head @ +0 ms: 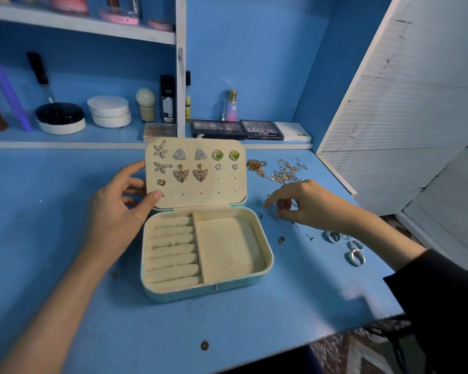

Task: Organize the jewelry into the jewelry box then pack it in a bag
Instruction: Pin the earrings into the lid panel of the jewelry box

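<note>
A pale teal jewelry box (265, 268) lies open on the blue table, its cream lid (197, 195) standing up with several earrings pinned in rows. The ring rolls and the square tray hold nothing. My left hand (119, 211) grips the lid's left edge, thumb on the front. My right hand (305, 203) reaches down to small loose pieces on the table right of the box; its fingertips are blurred, and I cannot tell whether they pinch anything. A tangle of gold chains (278, 168) lies behind that hand. Silver rings (354, 252) lie further right.
Small studs and a charm (281, 239) are scattered right of the box. Eyeshadow palettes (218, 129), jars and bottles line the shelf behind. A white louvred panel (405, 103) bounds the right side. The table's front edge runs diagonally at lower right.
</note>
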`<control>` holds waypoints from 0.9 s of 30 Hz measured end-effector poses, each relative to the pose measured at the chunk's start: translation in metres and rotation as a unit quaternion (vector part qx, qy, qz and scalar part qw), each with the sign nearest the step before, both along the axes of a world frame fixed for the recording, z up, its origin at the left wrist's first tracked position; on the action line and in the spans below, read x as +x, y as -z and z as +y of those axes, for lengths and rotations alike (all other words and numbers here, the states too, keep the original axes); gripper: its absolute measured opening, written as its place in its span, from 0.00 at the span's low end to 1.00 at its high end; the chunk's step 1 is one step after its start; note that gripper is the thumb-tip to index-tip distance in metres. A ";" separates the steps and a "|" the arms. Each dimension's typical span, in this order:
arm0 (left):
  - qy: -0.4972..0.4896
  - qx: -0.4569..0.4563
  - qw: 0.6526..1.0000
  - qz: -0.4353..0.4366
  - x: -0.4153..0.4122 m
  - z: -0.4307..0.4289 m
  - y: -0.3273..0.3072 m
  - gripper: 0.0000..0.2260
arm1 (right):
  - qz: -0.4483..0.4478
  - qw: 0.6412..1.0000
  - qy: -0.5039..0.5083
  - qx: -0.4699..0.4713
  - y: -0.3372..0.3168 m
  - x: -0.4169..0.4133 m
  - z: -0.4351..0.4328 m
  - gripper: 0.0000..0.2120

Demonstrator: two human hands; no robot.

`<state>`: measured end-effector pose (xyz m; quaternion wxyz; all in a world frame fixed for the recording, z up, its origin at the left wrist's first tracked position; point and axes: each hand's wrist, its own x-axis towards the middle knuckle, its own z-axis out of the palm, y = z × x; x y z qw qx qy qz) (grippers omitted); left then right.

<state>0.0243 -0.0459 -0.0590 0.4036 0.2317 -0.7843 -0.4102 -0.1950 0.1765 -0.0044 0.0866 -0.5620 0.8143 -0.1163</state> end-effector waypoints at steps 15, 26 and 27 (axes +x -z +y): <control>-0.004 0.027 1.000 0.013 -0.002 0.005 -0.001 0.22 | -0.050 0.991 0.015 -0.126 0.000 0.015 -0.018 0.03; -0.010 0.022 0.999 0.025 -0.004 0.006 -0.001 0.22 | -0.134 0.958 0.038 -0.251 0.010 0.090 -0.086 0.03; -0.012 0.019 0.999 0.025 -0.004 0.006 -0.001 0.22 | -0.136 0.955 0.048 -0.258 0.011 0.094 -0.092 0.02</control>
